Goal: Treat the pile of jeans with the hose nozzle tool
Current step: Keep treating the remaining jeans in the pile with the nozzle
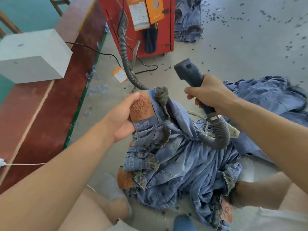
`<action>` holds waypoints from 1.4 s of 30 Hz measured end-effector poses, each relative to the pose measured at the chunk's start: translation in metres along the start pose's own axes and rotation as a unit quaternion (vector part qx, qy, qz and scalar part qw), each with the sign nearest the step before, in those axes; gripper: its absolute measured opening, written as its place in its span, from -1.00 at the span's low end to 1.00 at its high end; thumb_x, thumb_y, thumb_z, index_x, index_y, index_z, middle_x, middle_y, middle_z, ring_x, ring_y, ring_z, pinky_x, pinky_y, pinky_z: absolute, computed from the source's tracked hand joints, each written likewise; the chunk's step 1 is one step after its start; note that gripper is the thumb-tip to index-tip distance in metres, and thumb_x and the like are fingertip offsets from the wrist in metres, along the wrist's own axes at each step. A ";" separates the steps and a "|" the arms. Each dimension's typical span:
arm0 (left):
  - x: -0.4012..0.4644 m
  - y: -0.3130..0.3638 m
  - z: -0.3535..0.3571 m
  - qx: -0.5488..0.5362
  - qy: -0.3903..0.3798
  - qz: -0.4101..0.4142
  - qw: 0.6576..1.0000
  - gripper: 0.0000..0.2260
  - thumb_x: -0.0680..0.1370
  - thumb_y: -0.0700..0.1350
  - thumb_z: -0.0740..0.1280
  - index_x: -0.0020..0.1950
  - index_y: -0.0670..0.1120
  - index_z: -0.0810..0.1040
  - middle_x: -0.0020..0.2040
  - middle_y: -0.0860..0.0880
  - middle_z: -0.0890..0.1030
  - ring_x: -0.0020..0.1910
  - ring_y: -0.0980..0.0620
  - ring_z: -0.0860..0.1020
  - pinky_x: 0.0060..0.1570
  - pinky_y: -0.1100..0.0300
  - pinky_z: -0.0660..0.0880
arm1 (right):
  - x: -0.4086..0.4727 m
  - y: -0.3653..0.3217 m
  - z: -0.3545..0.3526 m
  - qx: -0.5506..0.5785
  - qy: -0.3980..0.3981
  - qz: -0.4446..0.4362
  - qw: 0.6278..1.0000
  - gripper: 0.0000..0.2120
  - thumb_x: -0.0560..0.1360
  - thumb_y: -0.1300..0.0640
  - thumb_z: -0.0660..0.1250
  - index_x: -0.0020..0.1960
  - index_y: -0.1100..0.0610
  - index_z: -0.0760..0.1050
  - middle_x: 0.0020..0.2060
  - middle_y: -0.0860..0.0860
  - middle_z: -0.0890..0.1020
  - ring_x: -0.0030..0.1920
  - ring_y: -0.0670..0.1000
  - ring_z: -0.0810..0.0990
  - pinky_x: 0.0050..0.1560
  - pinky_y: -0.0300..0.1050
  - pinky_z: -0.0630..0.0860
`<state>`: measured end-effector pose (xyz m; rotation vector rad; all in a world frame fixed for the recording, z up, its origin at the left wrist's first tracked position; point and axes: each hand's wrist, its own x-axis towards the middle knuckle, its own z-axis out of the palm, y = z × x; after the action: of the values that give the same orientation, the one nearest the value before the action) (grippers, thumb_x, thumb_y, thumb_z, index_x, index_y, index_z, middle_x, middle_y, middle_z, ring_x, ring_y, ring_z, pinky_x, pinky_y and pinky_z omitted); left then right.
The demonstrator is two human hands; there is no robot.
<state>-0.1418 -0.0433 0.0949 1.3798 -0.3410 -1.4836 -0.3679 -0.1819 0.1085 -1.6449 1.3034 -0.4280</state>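
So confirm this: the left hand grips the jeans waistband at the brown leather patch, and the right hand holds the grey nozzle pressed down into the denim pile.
Not pressed down. The head view shows the right hand holding the grey nozzle raised, clear of the blue denim pile. The left hand does grip the waistband at the brown leather patch.

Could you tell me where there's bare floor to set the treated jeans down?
Bare floor lies between the red cabinet and the nozzle held up in the right hand; beyond it, dark specks litter it. The jeans pile crowds the foreground, where the left hand grips a waistband.
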 end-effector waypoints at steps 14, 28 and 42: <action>0.016 0.008 -0.003 -0.103 -0.021 -0.013 0.994 -0.58 0.75 0.02 0.06 0.44 -0.15 0.52 0.30 -0.22 0.64 0.25 -0.21 0.65 0.18 -0.13 0.61 | -0.031 0.006 -0.018 -0.258 -0.123 -0.201 0.937 -0.78 0.53 -0.08 0.44 0.10 -0.03 0.53 -0.33 -0.12 0.60 -0.31 -0.21 0.60 -0.33 -0.31 0.40; 0.015 0.003 -0.006 -0.134 -0.116 -0.019 0.984 -0.54 0.75 0.07 0.03 0.38 -0.17 0.56 0.35 -0.25 0.60 0.31 -0.24 0.61 0.13 -0.20 0.63 | -0.019 0.002 -0.030 -0.182 -0.157 -0.163 0.957 -0.90 0.58 -0.06 0.44 0.00 -0.08 0.54 -0.39 -0.03 0.68 -0.46 -0.10 0.60 -0.45 -0.26 0.47; 0.015 0.006 -0.002 -0.128 -0.047 -0.036 0.990 -0.65 0.71 -0.28 0.10 0.50 -0.29 0.39 0.31 -0.32 0.60 0.26 -0.27 0.63 0.16 -0.16 0.63 | -0.033 0.007 -0.035 -0.260 -0.189 -0.251 0.913 -0.62 0.43 0.09 0.51 0.18 -0.21 0.55 -0.23 -0.23 0.67 -0.24 -0.19 0.63 -0.23 -0.35 0.47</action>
<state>-0.1347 -0.0565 0.0904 1.1305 -0.1536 -1.5948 -0.4097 -0.1684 0.1287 -2.3851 0.7194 -0.0374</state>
